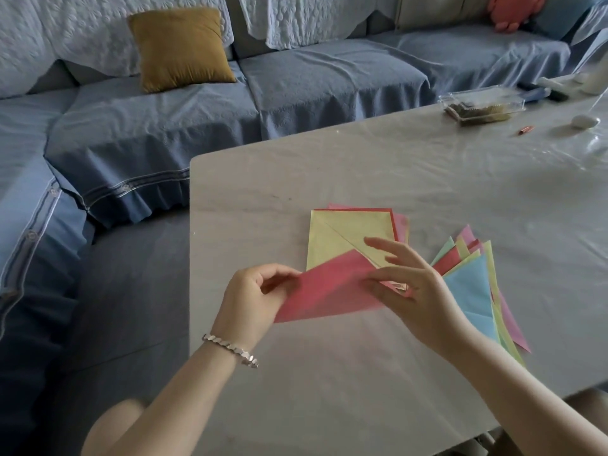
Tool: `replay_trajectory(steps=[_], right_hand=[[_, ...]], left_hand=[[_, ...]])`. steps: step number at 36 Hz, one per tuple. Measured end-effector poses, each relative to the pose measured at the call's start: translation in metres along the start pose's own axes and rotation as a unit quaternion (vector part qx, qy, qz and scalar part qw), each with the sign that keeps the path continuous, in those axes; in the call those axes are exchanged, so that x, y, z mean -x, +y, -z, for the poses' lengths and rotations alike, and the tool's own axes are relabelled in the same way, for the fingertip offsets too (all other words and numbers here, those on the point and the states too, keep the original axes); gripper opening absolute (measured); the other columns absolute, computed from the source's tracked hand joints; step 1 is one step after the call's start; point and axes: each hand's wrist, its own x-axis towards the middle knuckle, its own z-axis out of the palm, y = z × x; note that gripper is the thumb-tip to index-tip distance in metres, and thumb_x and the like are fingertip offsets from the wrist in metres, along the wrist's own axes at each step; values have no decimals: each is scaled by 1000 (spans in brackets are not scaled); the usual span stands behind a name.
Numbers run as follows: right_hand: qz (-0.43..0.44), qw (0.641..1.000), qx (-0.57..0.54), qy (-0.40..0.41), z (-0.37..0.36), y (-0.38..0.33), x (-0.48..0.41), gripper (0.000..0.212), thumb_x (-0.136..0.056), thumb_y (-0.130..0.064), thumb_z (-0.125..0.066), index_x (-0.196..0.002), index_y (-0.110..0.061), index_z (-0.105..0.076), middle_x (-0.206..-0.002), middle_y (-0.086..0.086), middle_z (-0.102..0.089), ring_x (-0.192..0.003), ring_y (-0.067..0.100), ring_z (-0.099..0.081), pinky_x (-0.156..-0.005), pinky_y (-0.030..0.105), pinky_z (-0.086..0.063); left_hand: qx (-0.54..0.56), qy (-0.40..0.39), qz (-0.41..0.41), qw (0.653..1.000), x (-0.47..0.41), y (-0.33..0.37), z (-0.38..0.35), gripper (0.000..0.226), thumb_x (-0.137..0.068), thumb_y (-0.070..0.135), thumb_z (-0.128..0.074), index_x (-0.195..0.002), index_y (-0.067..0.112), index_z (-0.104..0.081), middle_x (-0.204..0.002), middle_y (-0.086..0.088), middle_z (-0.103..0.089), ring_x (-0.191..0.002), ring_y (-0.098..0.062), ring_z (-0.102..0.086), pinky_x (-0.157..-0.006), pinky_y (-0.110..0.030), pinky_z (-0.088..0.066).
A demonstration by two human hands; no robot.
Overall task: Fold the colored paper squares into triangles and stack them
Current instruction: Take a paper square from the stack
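Left hand (256, 291) and right hand (418, 291) pinch a red folded paper triangle (329, 291). Pile of folded colored triangles (470, 284) lies right; stack of flat paper squares (348, 232) waits behind.

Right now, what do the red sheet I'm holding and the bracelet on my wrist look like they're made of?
The red sheet looks like thin matte paper: it shows a crisp straight folded edge. The bracelet seems polished silvery metal, since its small links glint.
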Motion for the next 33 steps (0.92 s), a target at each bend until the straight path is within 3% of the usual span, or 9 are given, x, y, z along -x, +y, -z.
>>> replay_trajectory(steps=[4,8,11,15,18,22,24,27,33], right_hand=[[-79,991,-108,30,-1,-5,0,29,-78,-5,-68,-76,-35,-67,-88,-25,-68,-85,-11,-60,-72,4,-42],[-121,983,-126,52,-3,-6,3,28,-77,-3,-70,-71,-30,-68,-69,-24,-68,-66,-10,-60,-66,3,-42],[-135,981,-118,70,-4,-8,4,23,-77,-7,-71,-70,-30,-70,-67,-24,-68,-63,-9,-59,-63,3,-43],[-157,977,-125,74,-5,-12,5,26,-76,-8,-72,-67,-32,-68,-64,-24,-67,-61,-9,-59,-62,3,-43],[-166,975,-126,81,-6,-17,5,26,-75,-7,-72,-66,-32,-67,-60,-27,-65,-60,-11,-59,-61,2,-42],[-165,975,-120,90,-5,-22,6,22,-75,-7,-72,-69,-28,-70,-58,-28,-63,-58,-12,-58,-58,1,-41],[-164,974,-122,96,-4,-24,7,18,-76,-5,-71,-71,-23,-71,-57,-28,-63,-59,-13,-58,-58,0,-40],[-163,972,-134,108,-3,-26,8,26,-77,-1,-70,-71,-26,-68,-60,-24,-66,-58,-12,-58,-57,1,-40],[-181,959,-181,124,-3,-32,10,26,-78,-4,-69,-81,-29,-65,-61,-16,-69,-55,-4,-60,-54,8,-44]], left_hand=[[15,-40,10,999,3,6,-3,29,-80,4,-67,-68,29,-69,-66,16,-70,-63,4,-64,-59,-7,-45],[-7,-48,17,999,6,7,-7,20,-83,10,-65,-73,26,-70,-69,10,-71,-63,1,-63,-60,-8,-45],[-24,-15,-8,1000,12,11,-11,12,-88,22,-59,-88,25,-71,-77,16,-70,-72,5,-64,-65,-6,-45],[-39,18,-64,997,21,20,-19,33,-77,39,-64,-107,26,-67,-91,20,-66,-86,8,-61,-76,-4,-44],[-68,38,-100,992,21,22,-25,35,-74,20,-74,-108,27,-67,-92,21,-65,-90,8,-59,-78,-1,-41],[-65,54,-111,990,20,23,-33,31,-77,3,-68,-101,22,-71,-89,18,-68,-87,8,-61,-76,-1,-42],[-57,69,-117,989,20,23,-35,27,-77,2,-68,-97,20,-73,-86,17,-68,-85,5,-62,-76,-3,-44],[-51,79,-124,988,21,26,-37,24,-76,3,-70,-94,20,-74,-83,25,-63,-86,6,-62,-75,0,-42],[-38,82,-135,987,24,27,-34,24,-76,4,-72,-93,21,-74,-82,24,-64,-83,7,-62,-73,-1,-42]])
